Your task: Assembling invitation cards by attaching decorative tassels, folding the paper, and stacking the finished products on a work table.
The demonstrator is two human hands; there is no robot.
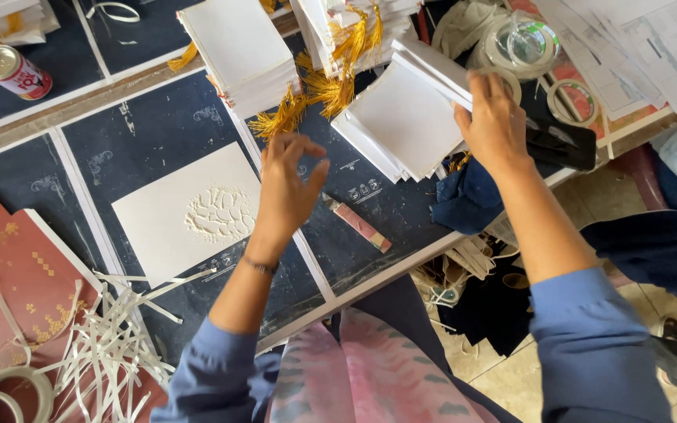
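White cards (405,117) lie in a fanned stack near the desk's far right edge, square, blank and crisp, with gold tassels (307,98) spilling from the piles behind. The right hand (494,117) pinches the stack's upper corner; the left hand (287,184) hovers loosely spread, holding nothing, above the dark desk (158,125) beside an embossed card (197,211). I'd worry that lifting by one corner might slide the loose stack toward the edge or crease a card.
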